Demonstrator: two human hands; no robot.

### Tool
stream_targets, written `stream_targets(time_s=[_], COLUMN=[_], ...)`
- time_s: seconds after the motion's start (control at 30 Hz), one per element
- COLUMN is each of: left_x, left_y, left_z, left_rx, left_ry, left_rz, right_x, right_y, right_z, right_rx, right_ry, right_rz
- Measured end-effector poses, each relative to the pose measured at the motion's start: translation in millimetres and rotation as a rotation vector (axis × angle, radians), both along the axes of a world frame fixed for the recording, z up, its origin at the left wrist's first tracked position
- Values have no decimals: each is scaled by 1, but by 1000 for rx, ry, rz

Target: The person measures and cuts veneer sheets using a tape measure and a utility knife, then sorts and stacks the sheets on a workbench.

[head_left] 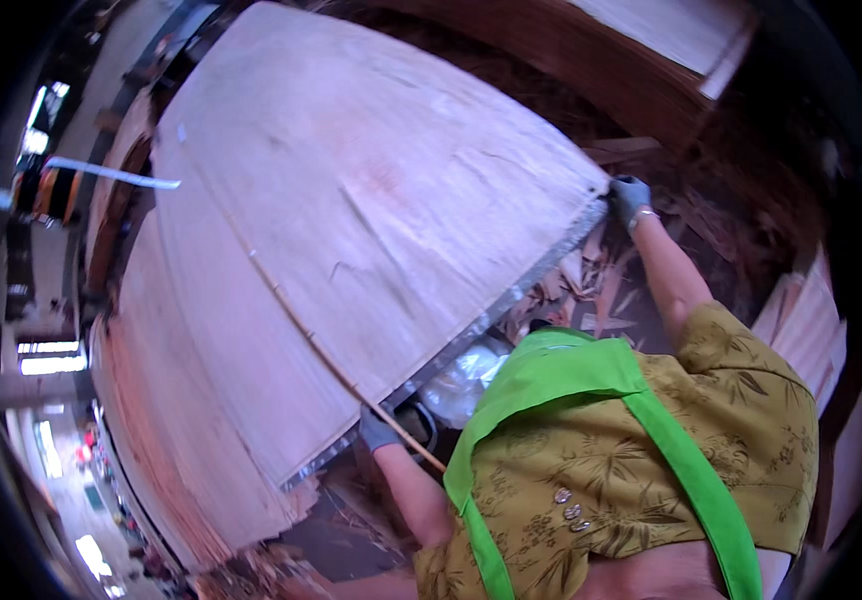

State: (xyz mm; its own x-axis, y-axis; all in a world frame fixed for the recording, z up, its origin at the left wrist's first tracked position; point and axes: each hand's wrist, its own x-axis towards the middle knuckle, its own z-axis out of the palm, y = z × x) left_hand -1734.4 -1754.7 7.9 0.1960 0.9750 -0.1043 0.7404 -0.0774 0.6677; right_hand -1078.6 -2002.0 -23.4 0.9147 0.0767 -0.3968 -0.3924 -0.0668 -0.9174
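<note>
A large pale wood veneer sheet (401,190) tops a wide stack in front of me. My right hand (632,198), in a grey glove, is closed on the sheet's near right corner. At the near edge, further left, my grey-gloved left hand (379,428) is closed around a thin bamboo stick (296,318), close to its butt end. The stick lies slantwise across the veneer, from the far left toward my body. Whether the left fingers also touch the sheet's edge, I cannot tell.
Torn veneer scraps (591,285) litter the floor by the near edge. Clear plastic wrapping (466,385) bunches beneath the sheet's edge. Another veneer stack (671,35) stands at the far right, with more sheets (801,310) nearer. A pale strip (116,173) juts in at left.
</note>
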Motion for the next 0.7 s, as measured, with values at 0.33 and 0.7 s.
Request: stream_targets(time_s=[0.33,0.7], left_x=[14,39], left_y=[-4,-45], left_z=[9,31], left_rx=[-593,-405], left_ry=[-716,-600], left_rz=[657,658], right_x=[7,-21], right_y=[-4,-24], right_z=[8,18], right_rx=[-660,-525], right_ry=[-312,-357], right_rz=[114,131])
